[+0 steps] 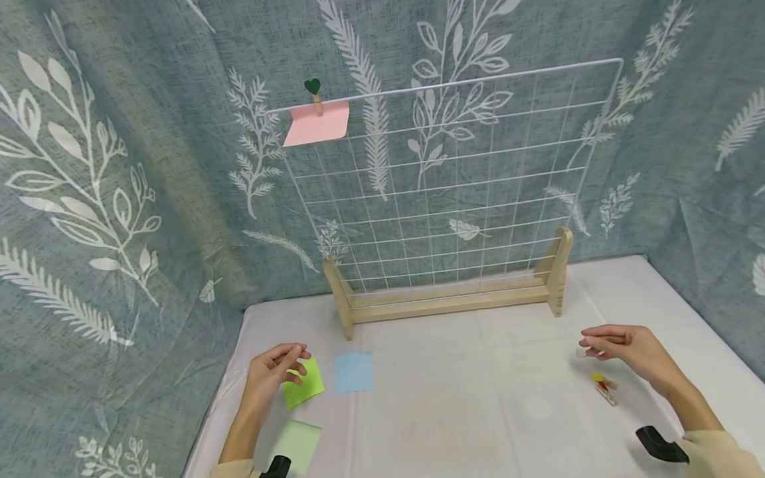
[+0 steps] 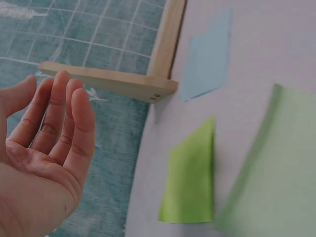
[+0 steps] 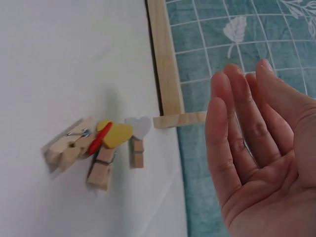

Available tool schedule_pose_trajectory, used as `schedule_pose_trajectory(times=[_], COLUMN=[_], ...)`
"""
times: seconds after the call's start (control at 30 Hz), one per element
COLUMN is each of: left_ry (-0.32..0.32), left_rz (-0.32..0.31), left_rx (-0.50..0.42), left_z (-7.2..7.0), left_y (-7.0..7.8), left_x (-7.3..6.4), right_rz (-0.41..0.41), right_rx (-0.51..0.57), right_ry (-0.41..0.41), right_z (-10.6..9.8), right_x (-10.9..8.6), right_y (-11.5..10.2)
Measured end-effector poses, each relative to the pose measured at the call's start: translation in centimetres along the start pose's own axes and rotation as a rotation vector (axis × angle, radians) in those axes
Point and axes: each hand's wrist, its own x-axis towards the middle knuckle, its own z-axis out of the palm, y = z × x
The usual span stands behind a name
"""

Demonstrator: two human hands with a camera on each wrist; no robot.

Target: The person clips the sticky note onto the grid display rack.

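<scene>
My left hand point(image 1: 271, 368) is above the bright green sticky note point(image 1: 307, 386), its fingers loosely bent and holding nothing. In the left wrist view its palm is bare, and the note point(image 2: 190, 180) lies apart from it. A light blue note point(image 1: 354, 372) and a pale green note point(image 1: 299, 445) lie nearby. My right hand point(image 1: 627, 348) hovers over the right side of the table, fingers relaxed around nothing. Below it are wooden clothespins with a yellow heart point(image 3: 118, 134), a white heart point(image 3: 139, 127) and a red piece point(image 3: 100, 139).
A white wire grid point(image 1: 454, 166) stands in a wooden base point(image 1: 454, 302) at the table's back. At its upper left, a clothespin with a green heart point(image 1: 313, 86) holds a pink note point(image 1: 319, 126). Patterned teal cloth point(image 1: 179, 199) hangs behind and beside the white table point(image 1: 442, 378).
</scene>
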Motion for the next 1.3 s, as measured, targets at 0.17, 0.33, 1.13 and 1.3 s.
schedule_pose_trajectory(times=[0.17, 0.33, 1.13, 1.3], left_ry=[0.023, 0.052, 0.092, 0.078], left_rz=[-0.055, -0.125, -0.162, -0.229], left_rx=[0.021, 0.062, 0.522, 0.551], left_z=[0.2, 0.2, -2.6, -3.4], left_y=[-0.8, -1.4, -5.1, -5.3], left_x=[-0.6, -1.5, -4.1, -4.7], right_rz=[0.045, 0.152, 0.160, 0.160], right_rx=[-0.028, -0.048, -0.331, -0.372], right_ry=[0.012, 0.000, 0.039, 0.043], right_z=[0.2, 0.3, 0.2, 0.7], right_x=[-0.6, -1.5, -3.2, -3.0], right_y=[0.4, 1.2, 3.9, 3.6])
